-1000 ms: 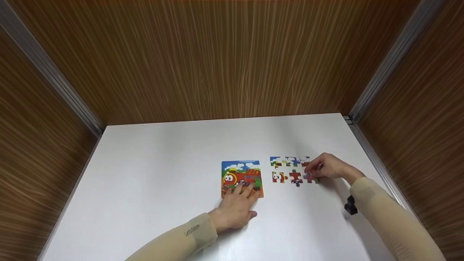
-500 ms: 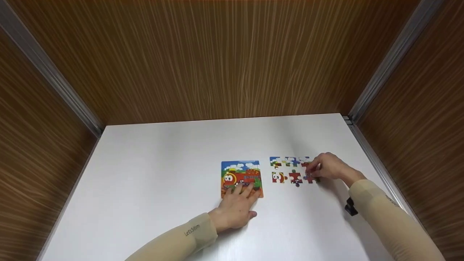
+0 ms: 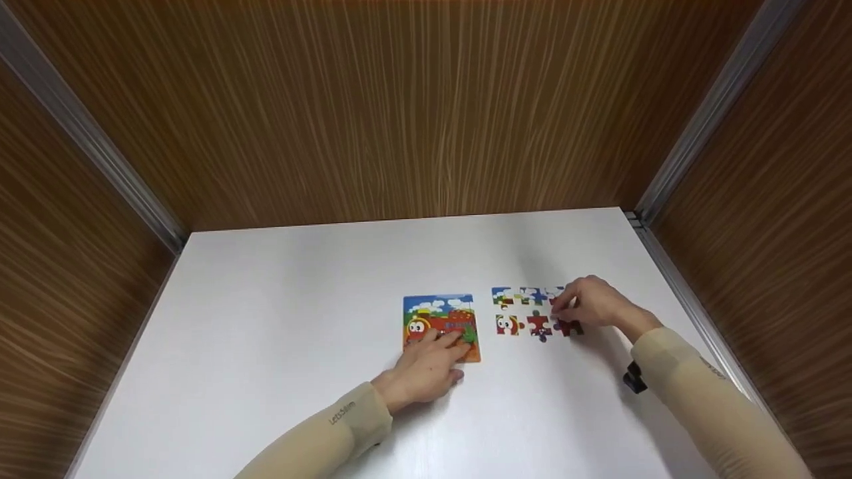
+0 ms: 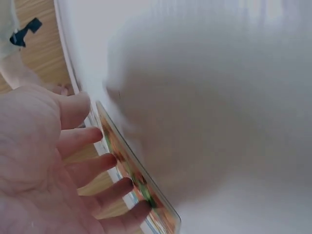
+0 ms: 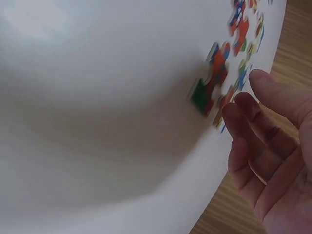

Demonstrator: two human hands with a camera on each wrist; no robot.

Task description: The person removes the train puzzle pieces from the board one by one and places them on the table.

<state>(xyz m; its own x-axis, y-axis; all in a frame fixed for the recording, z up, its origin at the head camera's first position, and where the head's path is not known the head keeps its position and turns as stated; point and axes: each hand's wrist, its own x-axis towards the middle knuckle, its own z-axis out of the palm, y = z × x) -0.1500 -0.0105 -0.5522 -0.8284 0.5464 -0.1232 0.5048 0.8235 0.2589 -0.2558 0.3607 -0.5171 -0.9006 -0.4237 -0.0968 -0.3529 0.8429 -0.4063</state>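
The picture puzzle board, showing a red smiling train, lies on the white table. My left hand reaches over its lower part with fingers spread; in the left wrist view the fingertips overlap the board. To the board's right, loose jigsaw pieces lie in two rows, among them a train-face piece and a red middle piece. My right hand hovers over the right end of these rows, beside the red piece with a green corner. Thumb and fingers stand apart there, holding nothing.
The white table ends at a wood-grain back wall, with similar panels on both sides. Metal rails run along the corners. A black device sits at my right wrist.
My right hand has shifted slightly left and up, off the lower right piece, which shows more now. My left hand has moved slightly up and left over the board. The head view has shifted slightly.
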